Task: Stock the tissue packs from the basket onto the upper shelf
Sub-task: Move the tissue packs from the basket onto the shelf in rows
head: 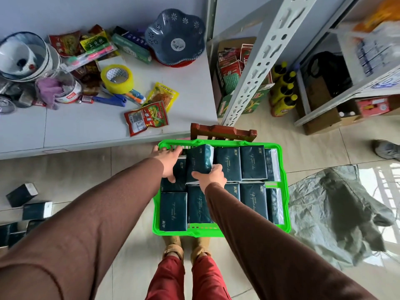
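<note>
Right hand (213, 177) covers the lower edge of the tilted tissue pack (200, 162). At 3 o'clock a grey shoe (387, 149) gets cut off, and the top-right shelf stuff (376, 46) is pure blur.

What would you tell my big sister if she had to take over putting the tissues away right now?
Right hand: gripping a dark green tissue pack, tilted up out of the green basket.
Left hand: resting at the basket's far left corner, fingers on the packs there.
Basket: sits on a wooden stool, nearly full of tissue packs.
Done: no pack seen on any shelf here.
Left: lift this pack to the upper shelf, then the rest. A few packs lie on the floor at left.
</note>
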`<state>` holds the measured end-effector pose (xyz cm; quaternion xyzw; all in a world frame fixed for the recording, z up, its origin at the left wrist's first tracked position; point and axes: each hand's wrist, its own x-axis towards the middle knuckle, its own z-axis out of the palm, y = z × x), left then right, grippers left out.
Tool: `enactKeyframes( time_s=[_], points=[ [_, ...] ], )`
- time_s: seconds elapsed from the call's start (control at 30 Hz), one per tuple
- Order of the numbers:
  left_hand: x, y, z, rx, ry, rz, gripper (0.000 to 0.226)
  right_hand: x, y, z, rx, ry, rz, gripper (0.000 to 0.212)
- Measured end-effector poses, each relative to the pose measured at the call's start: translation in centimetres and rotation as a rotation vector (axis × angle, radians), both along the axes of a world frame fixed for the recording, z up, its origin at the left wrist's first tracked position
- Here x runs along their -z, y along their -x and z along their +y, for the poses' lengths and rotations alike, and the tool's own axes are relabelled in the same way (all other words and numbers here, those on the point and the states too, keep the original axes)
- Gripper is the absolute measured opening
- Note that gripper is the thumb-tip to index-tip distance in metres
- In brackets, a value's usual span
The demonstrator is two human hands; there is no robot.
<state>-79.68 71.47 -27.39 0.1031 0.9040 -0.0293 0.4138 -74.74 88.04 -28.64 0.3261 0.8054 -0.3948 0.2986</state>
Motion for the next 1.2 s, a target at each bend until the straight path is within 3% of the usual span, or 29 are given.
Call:
enactKeyframes(
  time_s=[0.1,0.23,0.37,0.5,0.6,0.8,0.97,1.03,1.2],
  points=[
    [-0.5,-0.1,-0.2,-0.033,-0.026,0.083,0.114,-0.6,-0.4,1.2,0.060,0.122,0.104,0.049],
    [-3.8,-0.4,-1.9,-0.217,-0.176,0.180,0.086,-3.9,0.0,2.8,-0.041,0.153,0.257,0.043],
    [-10.7,-2.5,-6.0,-0.567,-0.448,0.252,0.063,-10.8,1.1,2.7,-0.252,0.179,0.422,0.051],
    [-19.6,-6.4,-12.1,-0.762,-0.660,0.280,0.058,-20.4,2.5,-0.2,-0.449,0.245,0.534,0.053],
    [-26.0,-10.5,-17.2,-0.847,-0.714,0.328,0.057,-27.8,2.6,-4.7,-0.581,0.289,0.621,0.054],
    [-35.2,-20.4,-28.9,-0.968,-0.748,0.559,0.105,-40.9,-0.7,-16.8,-0.759,0.427,0.805,0.043],
    [-41.9,-30.2,-42.1,-1.028,-0.893,0.738,0.079,-49.6,-6.5,-30.7,-0.915,0.516,0.898,0.040],
    [-43.0,-31.3,-43.8,-1.022,-0.930,0.758,0.069,-51.3,-6.7,-32.8,-0.912,0.522,0.927,0.040],
    [-46.8,-33.4,-52.7,-1.054,-0.922,0.920,0.071,-56.1,-6.4,-41.7,-0.899,0.567,0.956,0.043]
  ],
)
